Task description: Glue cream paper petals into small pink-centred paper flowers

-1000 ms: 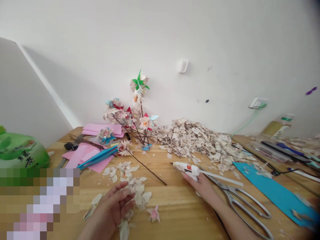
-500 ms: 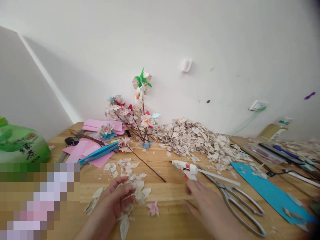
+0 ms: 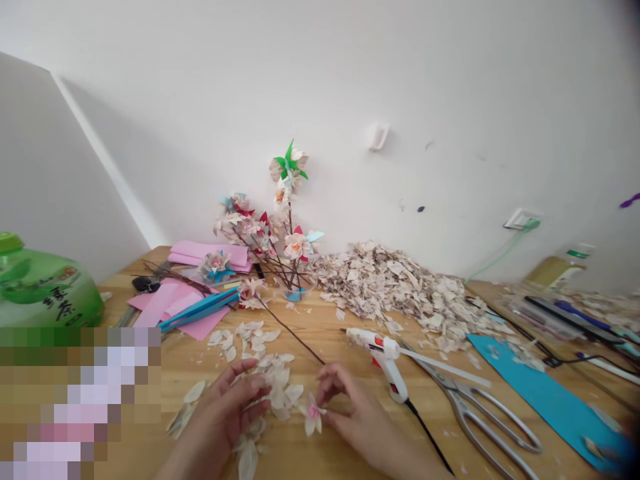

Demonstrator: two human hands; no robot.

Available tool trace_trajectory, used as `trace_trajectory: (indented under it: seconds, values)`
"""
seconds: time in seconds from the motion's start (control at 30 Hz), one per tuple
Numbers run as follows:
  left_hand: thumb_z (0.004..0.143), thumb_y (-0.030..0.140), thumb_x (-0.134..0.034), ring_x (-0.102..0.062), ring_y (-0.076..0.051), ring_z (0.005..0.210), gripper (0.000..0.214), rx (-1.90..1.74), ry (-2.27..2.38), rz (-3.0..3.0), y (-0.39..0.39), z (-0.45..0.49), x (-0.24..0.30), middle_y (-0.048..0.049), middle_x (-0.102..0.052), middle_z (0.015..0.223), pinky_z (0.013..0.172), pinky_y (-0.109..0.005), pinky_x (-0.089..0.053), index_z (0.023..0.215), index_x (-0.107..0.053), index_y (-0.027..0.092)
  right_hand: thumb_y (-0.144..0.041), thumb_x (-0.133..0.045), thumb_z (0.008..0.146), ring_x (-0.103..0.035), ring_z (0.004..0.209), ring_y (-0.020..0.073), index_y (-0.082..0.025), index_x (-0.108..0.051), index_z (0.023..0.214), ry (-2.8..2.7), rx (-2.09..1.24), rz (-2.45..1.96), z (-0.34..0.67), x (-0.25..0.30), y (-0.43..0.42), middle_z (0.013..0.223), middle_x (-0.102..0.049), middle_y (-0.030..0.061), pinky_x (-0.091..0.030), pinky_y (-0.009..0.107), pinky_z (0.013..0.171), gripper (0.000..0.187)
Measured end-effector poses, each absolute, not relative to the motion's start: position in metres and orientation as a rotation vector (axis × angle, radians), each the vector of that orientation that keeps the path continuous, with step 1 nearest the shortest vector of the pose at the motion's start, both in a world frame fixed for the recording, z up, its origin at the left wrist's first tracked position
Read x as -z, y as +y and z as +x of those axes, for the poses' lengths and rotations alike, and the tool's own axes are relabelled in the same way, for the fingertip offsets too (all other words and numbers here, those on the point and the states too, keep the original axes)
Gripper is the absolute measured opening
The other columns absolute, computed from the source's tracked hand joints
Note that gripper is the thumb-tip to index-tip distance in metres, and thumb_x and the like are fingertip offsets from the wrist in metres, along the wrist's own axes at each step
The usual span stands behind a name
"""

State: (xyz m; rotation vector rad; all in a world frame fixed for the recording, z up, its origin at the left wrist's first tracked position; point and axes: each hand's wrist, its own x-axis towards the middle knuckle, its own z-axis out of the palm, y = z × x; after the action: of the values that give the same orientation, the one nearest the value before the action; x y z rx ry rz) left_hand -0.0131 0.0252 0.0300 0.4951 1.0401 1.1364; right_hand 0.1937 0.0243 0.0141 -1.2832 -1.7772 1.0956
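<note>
My left hand (image 3: 227, 407) lies curled against a cluster of cream petals (image 3: 280, 387), and I cannot tell whether it grips any. My right hand (image 3: 345, 407) pinches a small pink-and-white paper flower (image 3: 313, 413) at the fingertips. A thin dark twig (image 3: 290, 333) runs from the flower pile down towards my right fingers. To the right of that hand, a white hot glue gun (image 3: 385, 360) rests on the wooden table (image 3: 320, 327), trailing a black cord (image 3: 425, 433). A long glue stick (image 3: 445, 367) lies beside it.
Large steel scissors (image 3: 480, 417) lie right of the glue gun, with a teal card (image 3: 530, 393) beyond. A heap of pale shavings (image 3: 400, 293) and a vase of paper flowers (image 3: 295, 247) stand at the back. Pink paper (image 3: 180, 310) and a green bag (image 3: 45, 287) are left; a blurred patch covers the lower left.
My right hand has let go of the glue gun and moved left to the pink flower, now pinched in its fingertips. The glue gun has swung, its handle now towards me. My left hand has barely moved.
</note>
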Motion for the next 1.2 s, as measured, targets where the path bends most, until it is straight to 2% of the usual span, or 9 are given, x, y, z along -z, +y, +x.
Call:
trace_trajectory:
  seconds: [0.2,0.37,0.5,0.6,0.67,0.77,0.93,1.07,1.2]
  values:
    - [0.066,0.008,-0.068,-0.063,-0.012,0.06,0.04,-1.131,1.04,0.47,0.029,-0.015,-0.023,-0.0006,-0.066,0.065,0.061,-0.023,-0.052,0.098,-0.047,0.018,-0.011,-0.064,0.063,-0.056,0.067,0.0148,-0.022,-0.044,0.075,-1.472,-1.256,-1.181,0.189,-0.001,0.023,0.069,-0.056,-0.0032,-0.045,0.028,0.065,0.026]
    - [0.061,0.013,-0.074,-0.062,-0.013,0.063,0.048,-1.111,1.037,0.498,0.028,-0.014,-0.021,-0.0003,-0.066,0.067,0.065,-0.025,-0.05,0.099,-0.046,0.019,-0.008,-0.064,0.062,-0.056,0.064,0.0146,-0.022,-0.044,0.074,-1.463,-1.292,-1.143,0.19,0.002,0.02,0.07,-0.058,-0.0025,-0.045,0.028,0.063,0.027]
    - [0.058,0.019,-0.075,-0.058,-0.011,0.055,0.047,-1.165,1.053,0.809,0.021,-0.006,-0.019,0.0025,-0.064,0.062,0.054,-0.021,-0.044,0.096,-0.046,0.021,-0.001,-0.055,0.066,-0.059,0.08,0.0185,-0.023,-0.048,0.075,-1.717,-0.913,-0.98,0.201,-0.005,0.016,0.075,-0.062,0.0009,-0.045,0.032,0.072,0.024]
    - [0.062,0.024,-0.072,-0.059,-0.015,0.062,0.042,-1.256,1.055,1.102,0.014,0.0,-0.02,0.002,-0.064,0.059,0.062,-0.025,-0.044,0.095,-0.047,0.023,0.001,-0.05,0.07,-0.06,0.083,0.0184,-0.026,-0.048,0.08,-1.828,-0.687,-0.83,0.207,-0.007,0.012,0.072,-0.064,-0.0006,-0.046,0.03,0.072,0.029]
    - [0.065,0.026,-0.069,-0.06,-0.016,0.068,0.039,-1.236,1.046,1.173,0.012,0.0,-0.022,0.001,-0.064,0.062,0.068,-0.027,-0.044,0.097,-0.046,0.023,0.0,-0.05,0.072,-0.061,0.078,0.0173,-0.026,-0.049,0.081,-1.851,-0.733,-0.838,0.208,-0.004,0.01,0.074,-0.064,-0.0008,-0.047,0.029,0.069,0.028]
    - [0.067,0.029,-0.069,-0.058,-0.015,0.067,0.04,-1.141,1.01,1.149,0.013,-0.005,-0.023,0.0011,-0.064,0.067,0.065,-0.026,-0.043,0.097,-0.044,0.024,-0.001,-0.053,0.072,-0.061,0.069,0.0156,-0.025,-0.05,0.08,-1.765,-0.938,-0.942,0.204,0.004,0.008,0.075,-0.063,-0.0006,-0.047,0.028,0.065,0.025]
    - [0.061,0.035,-0.073,-0.055,-0.011,0.058,0.048,-1.161,1.009,0.971,0.018,-0.007,-0.022,0.0039,-0.064,0.066,0.055,-0.022,-0.04,0.096,-0.043,0.025,-0.009,-0.064,0.068,-0.059,0.065,0.0115,-0.024,-0.041,0.076,-1.354,-1.311,-0.952,0.197,0.011,0.012,0.073,-0.058,-0.0047,-0.045,0.023,0.06,0.028]
    - [0.057,0.035,-0.077,-0.054,-0.009,0.053,0.05,-1.186,1.0,0.878,0.019,-0.005,-0.018,0.005,-0.064,0.062,0.05,-0.019,-0.037,0.094,-0.044,0.025,-0.012,-0.074,0.061,-0.056,0.06,0.0084,-0.023,-0.04,0.074,-1.167,-1.383,-0.956,0.193,0.011,0.017,0.07,-0.055,-0.0077,-0.04,0.018,0.053,0.039]
    - [0.054,0.033,-0.079,-0.054,-0.009,0.053,0.054,-1.151,0.999,0.811,0.019,-0.004,-0.014,0.003,-0.066,0.064,0.05,-0.019,-0.036,0.095,-0.046,0.024,-0.02,-0.075,0.063,-0.059,0.065,0.0108,-0.023,-0.04,0.074,-1.182,-1.337,-0.972,0.191,0.008,0.017,0.069,-0.056,-0.0066,-0.044,0.022,0.058,0.036]
